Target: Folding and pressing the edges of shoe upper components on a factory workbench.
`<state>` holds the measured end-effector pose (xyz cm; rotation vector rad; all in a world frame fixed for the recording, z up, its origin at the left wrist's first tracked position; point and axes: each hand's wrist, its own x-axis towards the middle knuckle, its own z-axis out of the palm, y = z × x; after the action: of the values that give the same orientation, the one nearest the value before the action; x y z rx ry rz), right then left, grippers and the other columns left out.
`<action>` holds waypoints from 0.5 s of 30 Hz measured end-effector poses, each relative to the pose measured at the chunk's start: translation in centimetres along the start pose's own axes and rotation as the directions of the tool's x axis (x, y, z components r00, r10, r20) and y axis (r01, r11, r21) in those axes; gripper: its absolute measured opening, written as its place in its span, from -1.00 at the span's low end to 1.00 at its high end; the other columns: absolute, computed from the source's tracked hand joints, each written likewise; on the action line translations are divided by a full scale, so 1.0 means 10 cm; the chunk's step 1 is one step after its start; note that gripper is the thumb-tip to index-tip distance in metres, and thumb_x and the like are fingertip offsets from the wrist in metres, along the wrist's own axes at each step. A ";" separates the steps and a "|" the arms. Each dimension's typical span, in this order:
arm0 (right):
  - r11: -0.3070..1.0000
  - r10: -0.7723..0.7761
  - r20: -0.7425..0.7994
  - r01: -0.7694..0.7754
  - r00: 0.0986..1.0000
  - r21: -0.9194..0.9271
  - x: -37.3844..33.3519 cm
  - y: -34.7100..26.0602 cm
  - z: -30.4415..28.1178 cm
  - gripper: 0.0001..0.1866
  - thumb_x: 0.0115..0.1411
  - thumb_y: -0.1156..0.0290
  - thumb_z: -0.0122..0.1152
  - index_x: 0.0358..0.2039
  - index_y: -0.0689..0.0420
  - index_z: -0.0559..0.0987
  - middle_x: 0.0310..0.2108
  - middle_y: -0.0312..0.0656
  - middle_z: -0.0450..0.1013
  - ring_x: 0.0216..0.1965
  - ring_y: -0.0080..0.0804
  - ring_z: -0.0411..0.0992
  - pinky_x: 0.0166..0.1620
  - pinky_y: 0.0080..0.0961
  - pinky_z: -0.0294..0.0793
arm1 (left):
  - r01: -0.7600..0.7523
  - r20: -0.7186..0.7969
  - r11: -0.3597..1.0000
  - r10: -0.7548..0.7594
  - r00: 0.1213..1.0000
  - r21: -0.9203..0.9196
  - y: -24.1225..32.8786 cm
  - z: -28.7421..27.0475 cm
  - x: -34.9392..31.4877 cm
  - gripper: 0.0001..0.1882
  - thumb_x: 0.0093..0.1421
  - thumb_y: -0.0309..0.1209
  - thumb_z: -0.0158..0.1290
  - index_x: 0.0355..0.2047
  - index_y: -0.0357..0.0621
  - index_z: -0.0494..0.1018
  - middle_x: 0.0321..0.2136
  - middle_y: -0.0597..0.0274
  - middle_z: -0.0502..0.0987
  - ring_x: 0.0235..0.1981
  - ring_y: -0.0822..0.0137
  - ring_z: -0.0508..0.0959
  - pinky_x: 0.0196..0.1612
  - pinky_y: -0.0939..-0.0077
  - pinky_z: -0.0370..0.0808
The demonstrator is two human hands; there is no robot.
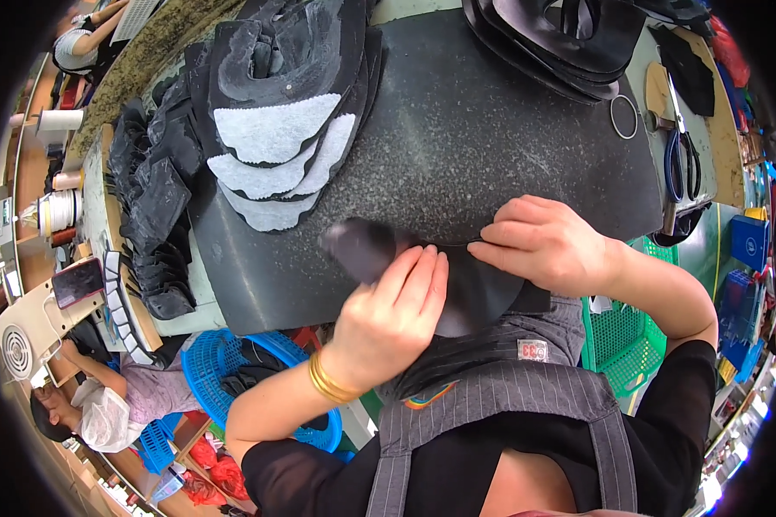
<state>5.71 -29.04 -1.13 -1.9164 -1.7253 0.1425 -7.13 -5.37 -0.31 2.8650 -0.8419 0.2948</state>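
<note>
A black leather piece [478,297] lies at the near edge of the dark work mat [483,129], between my hands. My left hand [392,319], with gold bangles at the wrist, is closed on its left part, fingertips pinched together. The end beyond those fingers, to the left, is blurred by motion. My right hand [547,246] pinches the piece's upper edge on the right between thumb and fingers. To the far left sits a stack of curved black pieces with white jagged-edged patches [276,129]. Another stack of curved black leather pieces [569,43] rests at the far right.
Scissors [681,159] and a thin ring [623,117] lie on the right. Folded black pieces [159,207] are piled at the left edge. A blue basket [203,366] stands lower left, a green crate [625,345] lower right. Two people, one in a lilac top [159,388], are at left.
</note>
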 end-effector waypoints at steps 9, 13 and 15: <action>0.773 0.557 0.245 -0.603 0.794 0.196 0.21 -0.25 -0.16 -0.59 -0.12 0.54 0.35 -0.21 0.18 0.45 -0.27 0.00 0.45 -0.18 0.04 0.47 -0.14 -0.13 0.49 | 0.017 0.001 0.989 -0.017 1.000 0.145 -0.07 -0.05 -0.20 -0.56 0.12 -0.35 0.04 0.04 0.09 0.59 0.26 0.37 0.44 0.15 0.25 0.47 0.04 0.29 0.22; 0.651 0.614 0.451 -0.739 0.647 0.174 0.34 -0.26 -0.27 -0.65 -0.09 0.61 0.27 -0.25 0.20 0.41 -0.39 -0.05 0.44 -0.36 -0.10 0.46 -0.28 -0.23 0.47 | -0.052 0.183 0.986 0.081 0.980 -0.160 -0.03 -0.09 -0.04 -0.51 0.02 -0.36 0.19 -0.09 -0.49 0.54 0.17 -0.07 0.47 0.12 0.04 0.49 0.15 0.29 0.43; 0.565 0.615 0.491 -0.779 0.617 0.272 0.35 -0.20 -0.27 -0.68 -0.05 0.61 0.23 -0.24 0.22 0.38 -0.47 -0.03 0.44 -0.41 -0.04 0.48 -0.31 -0.19 0.48 | 0.105 0.070 0.933 -0.086 0.994 -0.344 0.15 -0.14 0.03 -0.50 -0.05 -0.40 0.25 -0.18 -0.61 0.49 0.07 -0.20 0.49 0.07 -0.07 0.51 0.16 0.20 0.49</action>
<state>5.67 -26.59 3.02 -2.1553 -0.8215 1.1618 -7.89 -6.52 1.28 2.5799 -0.6811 0.0485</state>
